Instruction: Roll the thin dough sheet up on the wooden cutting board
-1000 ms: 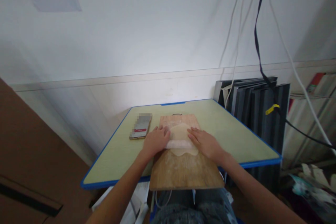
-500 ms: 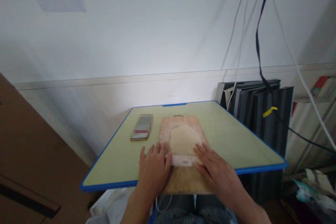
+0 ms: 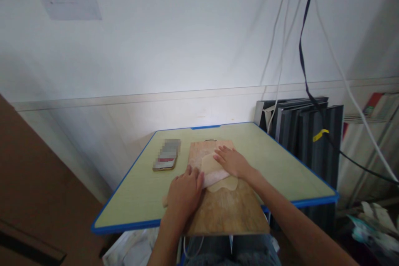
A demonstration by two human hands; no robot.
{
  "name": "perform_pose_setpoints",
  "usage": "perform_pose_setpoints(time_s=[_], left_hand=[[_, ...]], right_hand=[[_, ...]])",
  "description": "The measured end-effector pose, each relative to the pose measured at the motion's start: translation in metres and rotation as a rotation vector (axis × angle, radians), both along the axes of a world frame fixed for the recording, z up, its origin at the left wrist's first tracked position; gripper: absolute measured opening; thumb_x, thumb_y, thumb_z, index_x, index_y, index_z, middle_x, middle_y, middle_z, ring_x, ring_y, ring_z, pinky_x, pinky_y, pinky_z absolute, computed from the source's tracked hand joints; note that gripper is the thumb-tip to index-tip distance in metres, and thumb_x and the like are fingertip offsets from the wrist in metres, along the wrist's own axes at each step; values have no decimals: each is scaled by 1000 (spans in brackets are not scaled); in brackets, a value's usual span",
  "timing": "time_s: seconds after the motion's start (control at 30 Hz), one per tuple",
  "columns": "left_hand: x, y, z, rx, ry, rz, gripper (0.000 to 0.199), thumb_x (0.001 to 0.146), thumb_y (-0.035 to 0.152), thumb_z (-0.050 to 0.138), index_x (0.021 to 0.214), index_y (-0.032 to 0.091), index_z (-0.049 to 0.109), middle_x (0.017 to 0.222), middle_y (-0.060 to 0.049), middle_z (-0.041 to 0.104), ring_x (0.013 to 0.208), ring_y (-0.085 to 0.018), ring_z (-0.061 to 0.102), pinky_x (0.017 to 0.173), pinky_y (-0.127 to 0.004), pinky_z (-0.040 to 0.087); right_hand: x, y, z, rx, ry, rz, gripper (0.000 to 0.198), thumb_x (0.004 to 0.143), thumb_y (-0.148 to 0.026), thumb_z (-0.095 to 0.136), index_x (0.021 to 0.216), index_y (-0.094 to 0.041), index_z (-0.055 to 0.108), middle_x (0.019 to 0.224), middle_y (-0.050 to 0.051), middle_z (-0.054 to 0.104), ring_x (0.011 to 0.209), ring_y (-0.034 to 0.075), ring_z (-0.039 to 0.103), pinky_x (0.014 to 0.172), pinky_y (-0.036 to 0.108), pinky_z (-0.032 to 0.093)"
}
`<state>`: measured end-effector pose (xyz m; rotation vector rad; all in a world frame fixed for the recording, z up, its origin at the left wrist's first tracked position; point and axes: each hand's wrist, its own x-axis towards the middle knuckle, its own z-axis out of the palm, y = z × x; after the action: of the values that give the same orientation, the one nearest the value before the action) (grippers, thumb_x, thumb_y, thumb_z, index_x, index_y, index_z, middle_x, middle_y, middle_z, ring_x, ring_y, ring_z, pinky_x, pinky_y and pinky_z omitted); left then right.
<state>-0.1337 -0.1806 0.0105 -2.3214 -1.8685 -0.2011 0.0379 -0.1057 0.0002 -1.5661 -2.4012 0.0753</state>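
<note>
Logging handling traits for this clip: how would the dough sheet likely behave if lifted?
The dough sheet would probably droop, since it looks thin and lies flat on the wooden board. It might stretch or tear, given that thinness. The whitish dusting on the board suggests it may not stick much.

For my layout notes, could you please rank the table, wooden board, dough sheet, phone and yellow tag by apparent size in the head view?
1. Table
2. Wooden board
3. Dough sheet and phone: too close to rank, as the sheet is partly covered
4. Yellow tag
</note>
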Motion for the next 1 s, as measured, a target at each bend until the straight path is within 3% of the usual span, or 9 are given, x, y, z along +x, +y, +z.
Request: perform_pose_setpoints(time_s=[0.1, 0.2, 0.53, 0.67, 0.83, 1.0], left_hand=[[3, -11, -4, 16, -7, 15, 37, 92, 30, 28, 118, 17, 51, 127, -14, 52, 104, -23, 58, 84, -38, 46], [9, -24, -9, 44, -44, 53, 41, 91, 34, 31, 124, 15, 46, 126, -14, 52, 112, -24, 52, 88, -39, 44], [23, -49, -18, -16, -72, 29, 43, 89, 35, 38, 125, 13, 47, 129, -16, 50, 116, -27, 48, 94, -42, 40], [22, -48, -22, 12, -79, 15, 44, 89, 35, 39, 125, 13, 46, 130, -15, 49, 118, -26, 47, 95, -41, 41], [15, -40, -17, 24, -73, 43, 40, 89, 33, 38, 123, 14, 47, 127, -13, 52, 112, -24, 52, 90, -39, 44], [12, -39, -15, 19, -62, 33, 39, 90, 31, 37, 124, 14, 46, 128, -13, 51, 113, -24, 51, 90, -38, 43]], right_hand=[[-2, 19, 0, -31, 5, 29, 46, 94, -37, 23, 126, -18, 50, 133, 10, 47, 125, 20, 37, 101, 39, 30], [0, 16, 1, -57, 8, 29, 48, 94, -40, 21, 127, -19, 49, 133, 9, 47, 124, 20, 39, 100, 40, 32], [27, -64, -9, -13, 48, -77, 48, 93, -32, 17, 131, -18, 44, 143, 5, 31, 131, 23, 26, 103, 46, 25], [18, -41, -7, -10, -13, -64, 48, 93, -31, 19, 131, -17, 44, 140, 8, 36, 130, 25, 29, 101, 47, 28], [-4, 9, -1, -54, -41, 48, 47, 93, -33, 24, 129, -13, 46, 135, 11, 44, 126, 19, 36, 103, 33, 29], [-2, 3, -1, -49, -16, 48, 48, 93, -35, 24, 131, -13, 45, 135, 11, 43, 126, 21, 36, 103, 36, 29]])
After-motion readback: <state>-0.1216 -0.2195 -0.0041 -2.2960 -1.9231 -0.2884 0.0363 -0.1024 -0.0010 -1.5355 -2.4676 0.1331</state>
